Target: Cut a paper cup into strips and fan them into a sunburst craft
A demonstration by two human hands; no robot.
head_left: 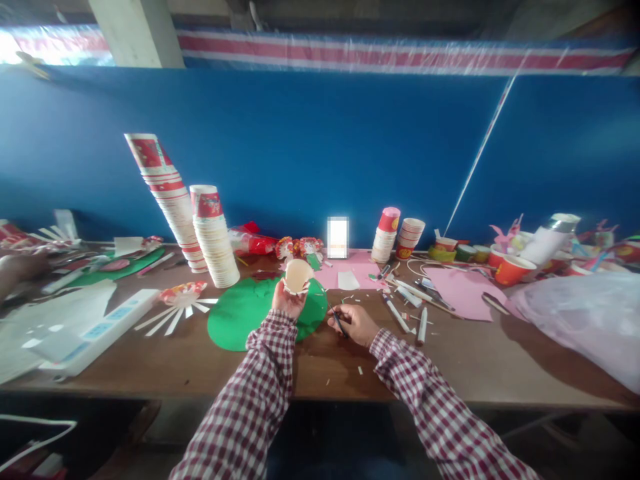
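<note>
My left hand [287,301] holds up a small paper cup [297,275] with its cream-coloured bottom facing me, fingers wrapped round its rim. It hovers over a round green paper sheet [240,312] lying on the brown table [450,363]. My right hand [354,324] rests on the table just right of the green sheet, closed on a thin dark tool [337,319] that looks like scissors or a pen. Both arms wear red-and-white checked sleeves.
Two leaning stacks of paper cups [216,239] stand behind the green sheet, shorter stacks [386,235] to the right. Pink paper [463,290], glue sticks, sticks and cut cups litter the right side. A plastic bag [585,319] lies far right. Another person's hand [20,268] is at far left.
</note>
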